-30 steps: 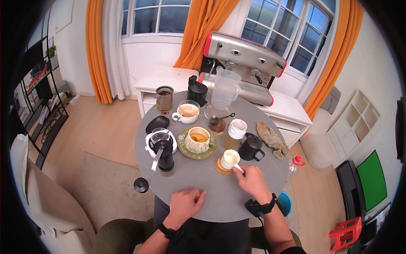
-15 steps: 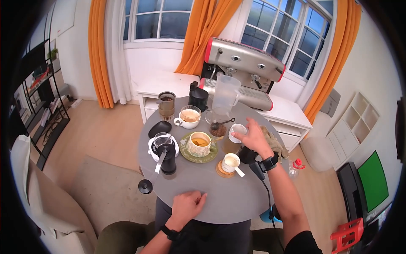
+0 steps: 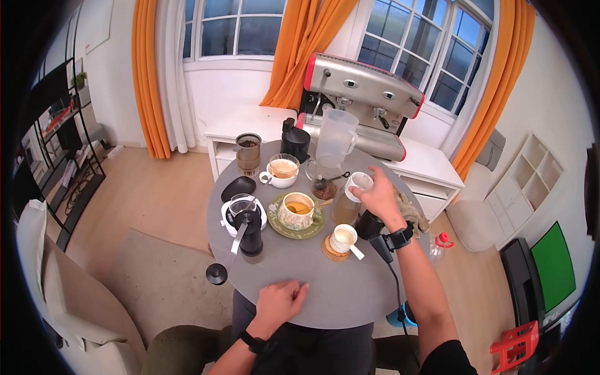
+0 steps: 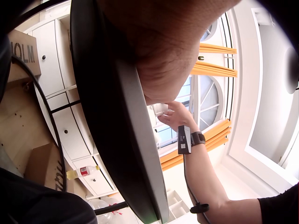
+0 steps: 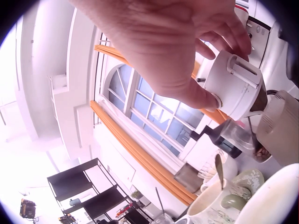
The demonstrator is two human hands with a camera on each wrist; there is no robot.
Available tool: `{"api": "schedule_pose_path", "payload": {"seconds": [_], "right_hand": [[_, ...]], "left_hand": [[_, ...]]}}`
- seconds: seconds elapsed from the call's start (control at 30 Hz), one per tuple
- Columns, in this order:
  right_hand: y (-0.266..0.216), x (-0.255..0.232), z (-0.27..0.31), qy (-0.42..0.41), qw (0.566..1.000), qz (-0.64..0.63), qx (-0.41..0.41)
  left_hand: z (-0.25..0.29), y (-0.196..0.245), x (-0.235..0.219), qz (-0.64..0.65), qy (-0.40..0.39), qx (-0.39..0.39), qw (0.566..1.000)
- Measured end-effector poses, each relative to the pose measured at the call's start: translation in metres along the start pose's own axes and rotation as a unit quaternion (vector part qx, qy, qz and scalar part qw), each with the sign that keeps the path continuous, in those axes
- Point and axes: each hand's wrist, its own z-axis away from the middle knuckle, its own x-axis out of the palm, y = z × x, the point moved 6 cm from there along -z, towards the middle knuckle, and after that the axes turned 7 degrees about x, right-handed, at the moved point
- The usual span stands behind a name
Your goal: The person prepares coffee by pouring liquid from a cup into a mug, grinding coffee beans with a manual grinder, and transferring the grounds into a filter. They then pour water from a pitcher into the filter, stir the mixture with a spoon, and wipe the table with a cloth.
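Note:
My right hand point(image 3: 381, 199) grips a white cup-like piece point(image 3: 354, 191) above a clear vessel point(image 3: 344, 211); whether the two are joined is unclear. In the right wrist view, the thumb of this hand point(image 5: 173, 56) presses the white piece point(image 5: 231, 86) on one side, while the fingers reach round its far side. A black pitcher point(image 3: 369, 225) stands under the wrist, partly hidden. Nearer the front, a small white cup point(image 3: 344, 235) sits on a wooden coaster point(image 3: 335, 251). My left hand point(image 3: 280, 304) rests at the table's front edge, fingers loosely curled, holding nothing.
A patterned cup point(image 3: 296, 215) stands on a green plate point(image 3: 279, 229). To its left are a black hand grinder point(image 3: 251, 234) and white scale point(image 3: 226, 215). Behind stand a clear pitcher point(image 3: 335, 134), glass cup and black bottle. A cloth point(image 3: 409, 209) lies at right.
My right hand has left the small cup's handle, moved up and back to the white piece, and closed round it. That piece has shifted slightly rightward and back. My left hand stays put.

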Motion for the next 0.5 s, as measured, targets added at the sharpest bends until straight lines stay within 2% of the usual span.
{"api": "schedule_pose_path", "payload": {"seconds": [0.2, 0.3, 0.5], "right_hand": [[-0.03, -0.038, 0.027, -0.03, 0.994, -0.107, -0.013], [-0.043, -0.048, 0.054, -0.043, 0.99, -0.118, -0.06], [-0.04, -0.035, 0.092, -0.106, 0.989, -0.083, -0.063]], "left_hand": [[0.0, 0.001, 0.0, 0.003, -0.006, -0.004, 1.0], [0.0, 0.001, 0.0, 0.003, -0.007, -0.003, 1.0], [0.001, 0.0, 0.002, 0.001, -0.007, -0.002, 1.0]]}}
